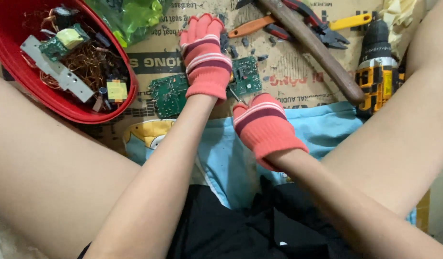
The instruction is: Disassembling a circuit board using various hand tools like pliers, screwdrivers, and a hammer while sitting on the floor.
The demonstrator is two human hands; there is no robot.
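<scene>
Black shorts and bare legs frame the work on the cardboard-covered floor. Left hand (205,57), gloved, presses flat and open on the green circuit board (171,93), likely to steady it. Right hand (263,125) is closed around a thin metal tool (234,94) whose tip meets the board's near edge.

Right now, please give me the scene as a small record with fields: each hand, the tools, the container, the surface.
left hand: left hand in a pink striped glove, pressed flat on a green circuit board
right hand: right hand in the same kind of glove, closed around a thin metal tool whose tip meets the board
tools: hammer, pliers, yellow drill
container: red bowl with copper wire and parts
surface: cardboard, blue cloth
</scene>
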